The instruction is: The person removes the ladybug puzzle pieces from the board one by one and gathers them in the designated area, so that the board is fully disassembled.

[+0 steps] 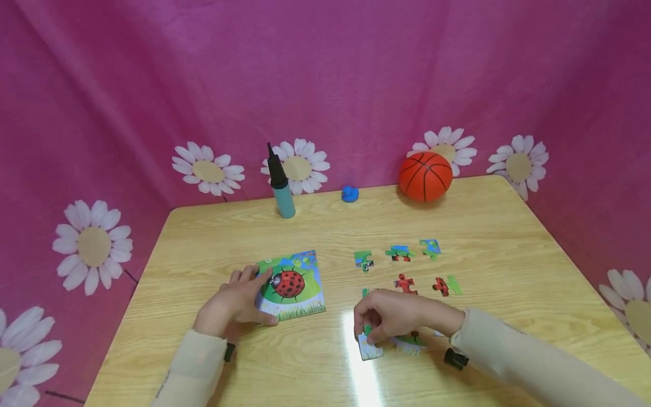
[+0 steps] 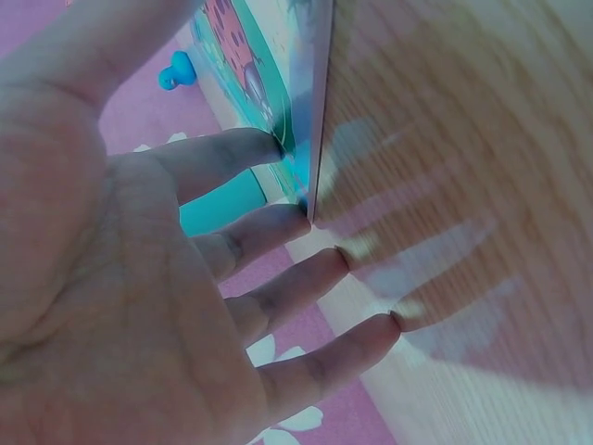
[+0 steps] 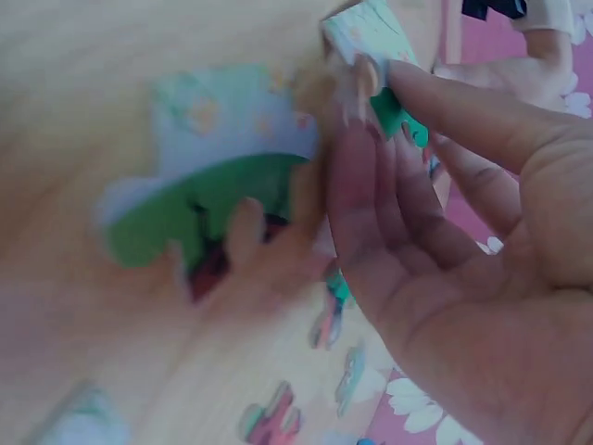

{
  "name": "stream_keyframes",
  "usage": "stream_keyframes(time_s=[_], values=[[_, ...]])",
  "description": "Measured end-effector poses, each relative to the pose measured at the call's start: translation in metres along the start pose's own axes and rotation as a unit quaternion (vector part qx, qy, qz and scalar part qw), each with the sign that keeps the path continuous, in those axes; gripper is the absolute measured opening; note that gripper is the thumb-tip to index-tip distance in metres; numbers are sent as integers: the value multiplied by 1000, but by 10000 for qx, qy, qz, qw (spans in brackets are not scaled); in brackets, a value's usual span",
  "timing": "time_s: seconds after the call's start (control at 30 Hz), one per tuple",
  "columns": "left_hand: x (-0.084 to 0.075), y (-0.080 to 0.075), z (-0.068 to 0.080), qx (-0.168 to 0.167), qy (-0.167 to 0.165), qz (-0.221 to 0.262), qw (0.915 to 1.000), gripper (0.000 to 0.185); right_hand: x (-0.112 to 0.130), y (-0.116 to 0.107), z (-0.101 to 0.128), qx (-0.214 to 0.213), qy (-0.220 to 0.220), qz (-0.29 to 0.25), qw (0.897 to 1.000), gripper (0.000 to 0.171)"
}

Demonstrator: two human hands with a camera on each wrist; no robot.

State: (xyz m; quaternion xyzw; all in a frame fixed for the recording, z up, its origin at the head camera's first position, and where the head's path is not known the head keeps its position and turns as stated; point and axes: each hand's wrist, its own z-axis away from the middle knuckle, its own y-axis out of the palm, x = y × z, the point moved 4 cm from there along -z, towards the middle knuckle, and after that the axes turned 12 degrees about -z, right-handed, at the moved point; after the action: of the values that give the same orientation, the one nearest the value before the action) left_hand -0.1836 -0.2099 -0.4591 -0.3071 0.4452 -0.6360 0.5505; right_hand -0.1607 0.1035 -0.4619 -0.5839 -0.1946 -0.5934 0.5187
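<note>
- left hand (image 1: 231,308) flat on the ladybird puzzle board (image 1: 295,285), fingers straight, tips on its left edge; board lies near-left of centre on the table (image 1: 488,226)
- right hand (image 1: 394,315) pinches a puzzle piece (image 1: 368,346) between thumb and fingertips, near centre-right
- loose pieces (image 1: 402,253) lie beyond the right hand
- far edge: pump (image 1: 281,183), blue duck (image 1: 349,194), basketball (image 1: 425,176)

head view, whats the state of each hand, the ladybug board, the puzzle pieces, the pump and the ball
left hand: straight fingers resting on the board's edge
right hand: pinching a puzzle piece
ladybug puzzle board: flat on the table
loose pieces: scattered, flat
air pump: upright
basketball: resting at the table's far edge
</note>
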Motion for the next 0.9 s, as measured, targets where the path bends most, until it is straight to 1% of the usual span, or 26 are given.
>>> stream_keyframes(time_s=[0.1,0.2,0.3,0.43,0.57,0.73,0.8,0.9], values=[[-1,0,0,-5,-7,-44,10000,115,-3,3,5,-154,-181,150,9996,14],[-1,0,-1,-17,-17,-61,10000,115,-5,4,7,-329,-272,310,9986,15],[-1,1,-2,-11,-23,-57,10000,114,-5,4,8,-475,-384,725,9955,15],[-1,1,-2,-18,0,-44,10000,115,-4,4,8,-665,-476,1252,9888,17],[2,1,1,-103,90,17,9999,115,-6,5,11,-848,-442,1278,9872,18],[10,3,6,-212,150,218,9994,119,-9,-3,21,-1261,-694,1178,9825,6],[13,4,8,-235,165,394,9988,121,-10,-10,29,-1409,-785,1149,9802,4],[14,7,9,-312,250,642,9971,120,-12,-24,50,-1603,-706,1169,9776,6]])
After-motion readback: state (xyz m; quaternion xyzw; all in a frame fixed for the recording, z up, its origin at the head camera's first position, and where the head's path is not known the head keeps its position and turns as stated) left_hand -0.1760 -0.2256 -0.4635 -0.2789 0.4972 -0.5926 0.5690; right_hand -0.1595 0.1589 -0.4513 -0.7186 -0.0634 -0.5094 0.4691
